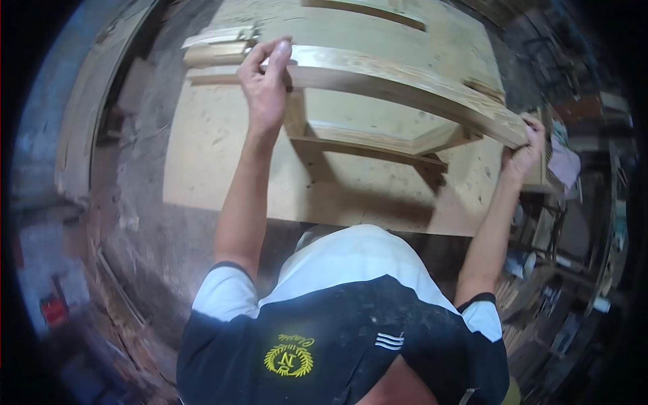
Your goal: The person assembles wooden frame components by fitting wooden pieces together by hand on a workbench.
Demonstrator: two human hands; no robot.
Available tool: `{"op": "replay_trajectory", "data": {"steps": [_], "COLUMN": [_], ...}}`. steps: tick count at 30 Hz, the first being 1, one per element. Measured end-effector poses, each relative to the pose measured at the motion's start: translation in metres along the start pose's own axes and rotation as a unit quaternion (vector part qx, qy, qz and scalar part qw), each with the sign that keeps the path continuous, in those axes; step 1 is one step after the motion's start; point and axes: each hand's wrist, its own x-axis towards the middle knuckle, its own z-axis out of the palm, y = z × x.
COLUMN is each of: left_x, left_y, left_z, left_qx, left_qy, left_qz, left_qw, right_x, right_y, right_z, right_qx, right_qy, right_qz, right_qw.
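Observation:
A long wooden beam (pixel 398 84) spans between my two hands above a pale plywood tabletop (pixel 202 155). My left hand (pixel 268 77) is closed on the beam's left part, with the thumb raised along its near side. At the beam's right end, my right hand (pixel 526 150) has its fingers wrapped round the wood. Beneath the beam, a wooden frame piece (pixel 368 150) with angled parts rests on the tabletop and casts a shadow. Next to my left hand lie several short wooden pieces (pixel 217 54).
Another wooden piece (pixel 368 11) lies at the tabletop's far edge. Long boards (pixel 91 101) stand off to the left. On the right are cluttered shelves and a pink cloth (pixel 564 162). A red object (pixel 54 311) is at the lower left.

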Motion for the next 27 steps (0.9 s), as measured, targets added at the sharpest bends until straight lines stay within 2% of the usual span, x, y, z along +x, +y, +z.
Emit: {"op": "replay_trajectory", "data": {"steps": [2,3,4,5,7,10,11,12,13,14,15,17,21,22,24,25,26,27], "left_x": [0.001,0.002,-0.001,-0.006,-0.01,-0.02,-0.016,-0.016,-0.01,-0.008,-0.009,-0.008,-0.007,-0.01,-0.013,-0.013,-0.015,-0.017], "left_y": [-0.019,-0.022,-0.03,-0.027,-0.023,-0.012,-0.016,-0.027,-0.041,-0.044,-0.043,-0.033,-0.035,-0.033,0.006,0.028,0.046,0.064], "left_z": [-0.006,-0.006,-0.003,0.0,-0.001,-0.005,-0.008,-0.013,-0.015,-0.013,-0.011,-0.005,-0.008,-0.014,0.001,0.01,0.016,0.031], "left_qx": [0.066,0.088,-0.034,-0.065,-0.014,0.036,0.061,0.092,0.12,0.08,0.044,0.05,0.06,0.062,0.232,0.312,0.331,0.317], "left_qy": [0.001,-0.01,0.003,0.02,0.01,0.003,-0.001,0.01,0.027,0.027,0.016,0.014,-0.006,-0.018,0.009,0.023,0.009,-0.051], "left_qz": [0.046,0.116,0.058,0.061,0.102,0.027,0.018,0.119,0.226,0.204,0.167,0.158,0.163,0.118,0.195,0.235,0.284,0.314], "left_qw": [0.997,0.989,0.998,0.996,0.995,0.999,0.998,0.989,0.966,0.975,0.985,0.986,0.985,0.991,0.953,0.92,0.9,0.894], "right_x": [-0.009,-0.007,-0.006,-0.011,-0.015,-0.021,-0.021,-0.026,-0.028,-0.029,-0.029,-0.027,-0.023,-0.023,-0.026,-0.028,-0.03,-0.034], "right_y": [0.013,0.028,0.023,0.011,0.003,-0.007,-0.008,-0.01,-0.006,0.005,-0.009,-0.01,0.0,0.001,0.005,0.002,0.0,-0.002], "right_z": [-0.004,-0.018,-0.019,0.001,0.015,0.009,0.023,0.041,0.041,0.017,0.03,0.031,0.029,0.03,0.02,0.02,0.026,0.028], "right_qx": [-0.149,-0.181,-0.257,-0.219,-0.102,-0.186,-0.174,-0.145,-0.162,-0.149,-0.196,-0.147,-0.103,-0.096,-0.084,-0.075,-0.066,-0.058], "right_qy": [0.015,0.015,-0.022,-0.007,0.045,0.024,0.087,0.145,0.16,0.089,0.107,0.109,0.064,0.06,0.024,0.041,0.059,0.075], "right_qz": [0.016,-0.042,-0.091,-0.062,0.067,0.047,0.035,0.013,-0.005,-0.021,-0.014,0.011,-0.033,-0.037,-0.038,-0.035,-0.034,-0.031], "right_qw": [0.989,0.982,0.962,0.974,0.991,0.981,0.98,0.979,0.974,0.985,0.975,0.983,0.992,0.993,0.995,0.996,0.995,0.995]}}
